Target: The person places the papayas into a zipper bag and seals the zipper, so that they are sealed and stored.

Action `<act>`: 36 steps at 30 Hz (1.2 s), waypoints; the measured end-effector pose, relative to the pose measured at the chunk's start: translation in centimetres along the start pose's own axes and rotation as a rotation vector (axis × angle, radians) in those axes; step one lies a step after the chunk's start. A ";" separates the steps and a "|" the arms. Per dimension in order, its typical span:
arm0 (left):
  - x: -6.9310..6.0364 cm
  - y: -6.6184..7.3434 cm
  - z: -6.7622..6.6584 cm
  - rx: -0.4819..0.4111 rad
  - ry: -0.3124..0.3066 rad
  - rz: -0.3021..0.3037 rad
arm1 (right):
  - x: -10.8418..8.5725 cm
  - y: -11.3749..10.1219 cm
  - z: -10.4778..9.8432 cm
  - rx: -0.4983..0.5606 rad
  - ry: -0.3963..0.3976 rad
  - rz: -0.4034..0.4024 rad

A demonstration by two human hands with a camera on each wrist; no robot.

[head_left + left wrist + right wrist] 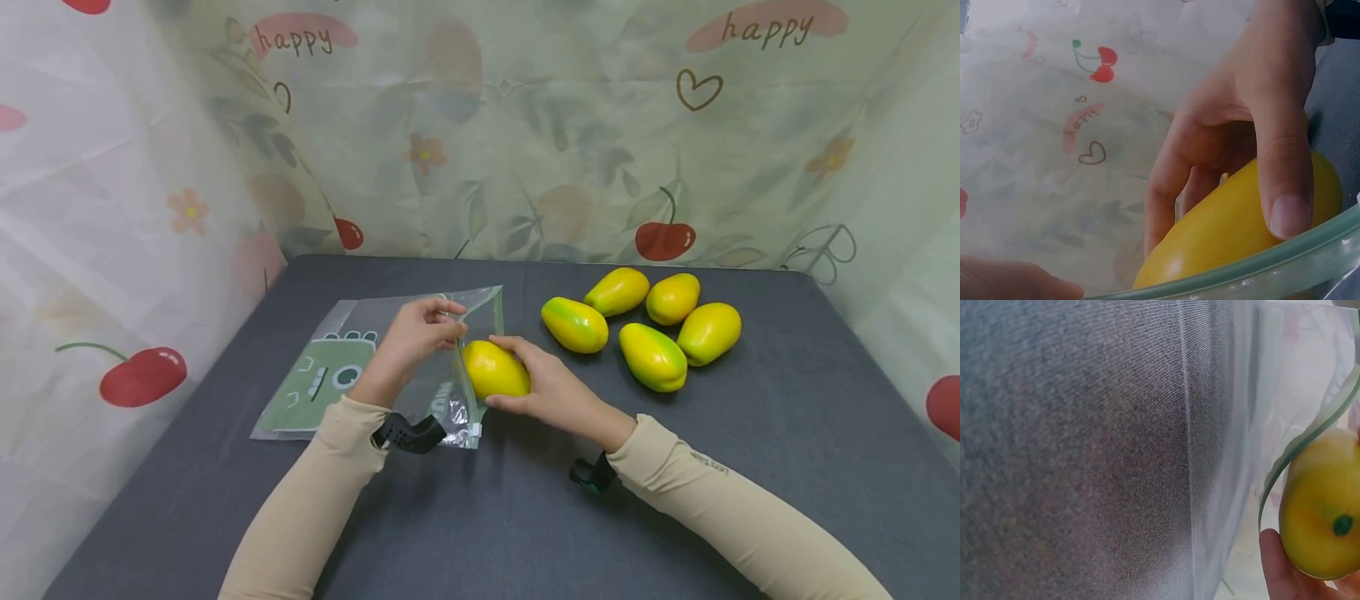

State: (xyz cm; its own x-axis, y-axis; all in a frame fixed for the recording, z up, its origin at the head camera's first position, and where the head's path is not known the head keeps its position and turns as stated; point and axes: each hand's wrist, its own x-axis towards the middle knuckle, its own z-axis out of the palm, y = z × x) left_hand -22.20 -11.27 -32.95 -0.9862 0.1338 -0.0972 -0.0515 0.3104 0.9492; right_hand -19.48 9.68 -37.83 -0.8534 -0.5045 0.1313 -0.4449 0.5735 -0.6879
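A clear zip bag (408,312) with a green cartoon face lies on the dark table, its mouth facing right. My left hand (416,333) pinches the upper film at the mouth and holds it raised. With curled fingers, my right hand (551,387) grips a yellow, mango-like fruit (495,371) at the opening, its left end behind the clear film. In the left wrist view, the thumb and fingers of my right hand (1260,100) lie round the fruit (1222,231), above the bag's green rim (1285,250). The right wrist view shows the fruit's dark stem end (1342,525).
Several more yellow-green fruits lie at the back right: one fruit (575,325) nearest the bag, another fruit (652,358) in front. A white slider (475,430) sits at the bag's near corner. Printed curtains (495,125) stand behind and beside the table (570,533).
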 end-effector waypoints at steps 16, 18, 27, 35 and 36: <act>0.1 0.0 -0.2 0.020 -0.002 0.011 | 0.3 -0.1 0.0 -0.019 0.020 -0.028; 0.1 0.1 -0.2 0.021 -0.003 0.012 | 0.3 -0.1 0.0 -0.019 0.020 -0.033; 0.1 0.1 -0.2 0.022 -0.001 0.008 | 0.6 -0.2 0.0 -0.006 0.020 -0.036; 0.1 0.3 -0.2 0.028 0.001 0.010 | 0.7 -0.2 0.0 -0.006 0.030 -0.056; 0.1 0.3 -0.2 0.027 0.001 0.009 | 0.7 -0.2 0.0 -0.002 0.030 -0.058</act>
State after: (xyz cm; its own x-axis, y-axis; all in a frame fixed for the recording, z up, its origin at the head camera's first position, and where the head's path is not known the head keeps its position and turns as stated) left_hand -22.32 -11.36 -32.60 -0.9868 0.1355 -0.0888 -0.0388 0.3344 0.9416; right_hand -20.00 9.21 -37.59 -0.8337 -0.5175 0.1926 -0.4946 0.5447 -0.6772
